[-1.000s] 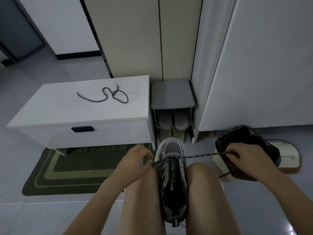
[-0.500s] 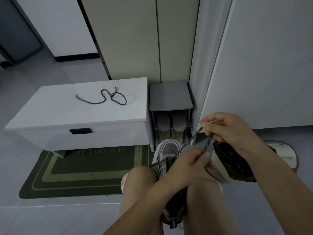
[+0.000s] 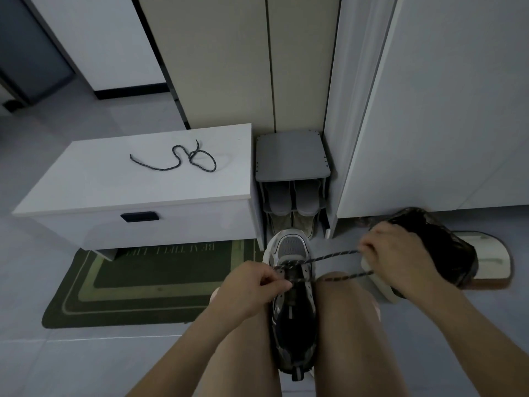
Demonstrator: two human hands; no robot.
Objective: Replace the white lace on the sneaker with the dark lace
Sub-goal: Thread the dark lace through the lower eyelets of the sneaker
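A grey and black sneaker [image 3: 292, 247] is wedged toe-forward between my bare knees. A dark speckled lace [image 3: 333, 255] runs through its front eyelets and stretches out to the right. My right hand [image 3: 398, 253] pinches that lace and holds it taut to the right of the shoe. My left hand [image 3: 252, 287] rests at the shoe's left eyelet row, fingers pinched on the lace there. A second strand of the lace [image 3: 349, 276] crosses my right knee. Another dark lace [image 3: 183, 157] lies coiled on the white bench [image 3: 86, 181]. No white lace shows.
A green doormat [image 3: 114, 285] lies under the bench front. A small grey shoe rack [image 3: 292, 156] with slippers stands against the cabinet doors. A bin with a black bag [image 3: 440, 245] and a white scale [image 3: 492, 262] sit right of my right hand.
My right hand has swung from up near the cabinet down and right, pulling the lace taut. My left hand has moved from the shoe's right side back to its left eyelets.
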